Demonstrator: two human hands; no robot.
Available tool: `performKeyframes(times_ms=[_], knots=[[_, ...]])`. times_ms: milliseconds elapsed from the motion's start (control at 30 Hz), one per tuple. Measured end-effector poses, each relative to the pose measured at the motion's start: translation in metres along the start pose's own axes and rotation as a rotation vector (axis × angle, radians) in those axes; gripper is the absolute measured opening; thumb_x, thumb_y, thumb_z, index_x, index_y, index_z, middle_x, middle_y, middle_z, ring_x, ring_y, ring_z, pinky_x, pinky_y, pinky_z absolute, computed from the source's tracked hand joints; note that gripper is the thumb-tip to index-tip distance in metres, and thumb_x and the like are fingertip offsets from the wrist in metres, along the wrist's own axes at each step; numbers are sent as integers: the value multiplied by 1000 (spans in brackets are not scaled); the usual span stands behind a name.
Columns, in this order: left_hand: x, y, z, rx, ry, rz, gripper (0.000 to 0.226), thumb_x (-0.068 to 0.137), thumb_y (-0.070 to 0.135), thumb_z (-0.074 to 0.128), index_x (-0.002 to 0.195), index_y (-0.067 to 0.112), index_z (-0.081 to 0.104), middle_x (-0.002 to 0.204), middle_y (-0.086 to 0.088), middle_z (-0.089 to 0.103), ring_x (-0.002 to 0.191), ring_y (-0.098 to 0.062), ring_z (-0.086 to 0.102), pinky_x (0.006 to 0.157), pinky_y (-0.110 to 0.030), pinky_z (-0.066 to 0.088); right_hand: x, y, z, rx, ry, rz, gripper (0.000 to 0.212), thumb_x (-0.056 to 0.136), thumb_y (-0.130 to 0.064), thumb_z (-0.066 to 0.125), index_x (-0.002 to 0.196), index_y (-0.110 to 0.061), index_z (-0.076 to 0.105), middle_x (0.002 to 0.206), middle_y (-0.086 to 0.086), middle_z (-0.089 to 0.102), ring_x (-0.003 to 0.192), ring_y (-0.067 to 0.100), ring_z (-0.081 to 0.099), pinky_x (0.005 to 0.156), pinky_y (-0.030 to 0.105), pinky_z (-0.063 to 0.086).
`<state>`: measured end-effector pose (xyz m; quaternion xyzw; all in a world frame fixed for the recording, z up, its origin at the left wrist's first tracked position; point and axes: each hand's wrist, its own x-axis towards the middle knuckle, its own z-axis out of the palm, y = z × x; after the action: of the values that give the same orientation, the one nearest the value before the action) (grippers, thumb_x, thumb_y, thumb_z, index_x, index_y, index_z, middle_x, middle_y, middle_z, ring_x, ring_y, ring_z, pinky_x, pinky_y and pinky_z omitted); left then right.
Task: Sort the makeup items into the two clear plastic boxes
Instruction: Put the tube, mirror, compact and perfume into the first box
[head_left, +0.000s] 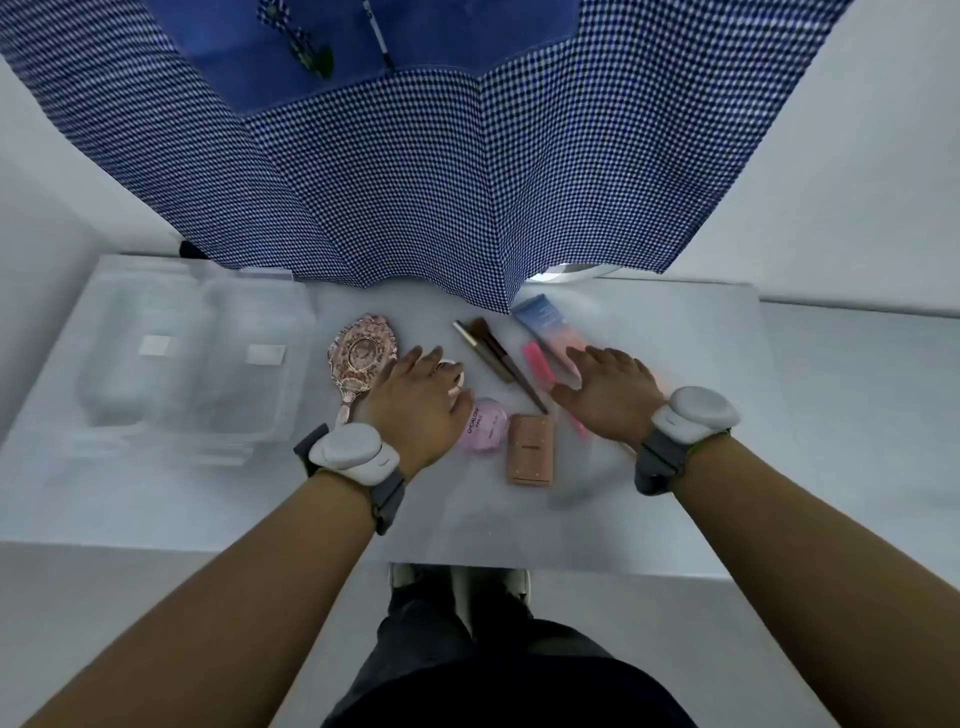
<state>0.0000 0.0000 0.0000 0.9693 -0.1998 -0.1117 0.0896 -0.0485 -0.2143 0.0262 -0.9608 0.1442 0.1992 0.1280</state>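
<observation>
Two clear plastic boxes stand side by side at the table's left, the left box (136, 358) and the right box (244, 364). A rose-gold hand mirror (361, 358) lies beside them. My left hand (423, 400) hovers flat over a small white item, next to a pink round compact (485, 427). A tan rectangular palette (530, 451) lies in front. A gold tube and brush (498, 358) lie at centre. My right hand (610, 392) is spread over a pink lip tube (539, 364) and the end of a blue-pink tube (550, 332).
A blue checked cloth (415, 182) hangs over the table's far edge. The white table (675, 493) ends near my legs. Both wrists carry white bands. A white round object (571, 271) peeks out behind the cloth.
</observation>
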Motion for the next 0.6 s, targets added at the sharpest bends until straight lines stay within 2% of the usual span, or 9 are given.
performKeyframes(times_ms=[167,267,433,533,600], knots=[[6,-10,0,-9,-1,23,45,92,45,42,133,31,57,153,1,43,145,-22,34,119,-40,27,16,-3,-1,7,19,114,57,93,-44,49,140,-12,43,142,12,49,131,32,44,107,39,38],[12,-13,-4,-12,16,23,47,92,43,41,135,30,55,152,2,44,144,-21,34,118,-39,27,30,-6,2,14,-31,196,52,92,-34,54,137,-9,44,135,15,52,125,35,48,102,38,41],[20,-13,-6,-10,-10,39,47,91,42,42,134,29,57,152,2,44,145,-20,34,117,-38,26,56,2,13,17,-48,230,46,91,-29,56,129,-6,46,125,17,57,116,36,55,94,38,45],[23,-15,-4,6,-24,44,46,92,42,41,132,28,59,152,2,44,145,-20,34,117,-38,27,69,10,20,61,-33,210,42,88,-29,57,122,-4,48,118,19,60,106,38,61,81,37,48],[25,-15,-4,9,-52,45,47,92,43,40,133,28,57,153,2,43,145,-20,32,118,-37,26,76,13,22,64,-13,198,38,86,-28,58,115,-4,51,113,19,61,99,38,63,71,34,45]])
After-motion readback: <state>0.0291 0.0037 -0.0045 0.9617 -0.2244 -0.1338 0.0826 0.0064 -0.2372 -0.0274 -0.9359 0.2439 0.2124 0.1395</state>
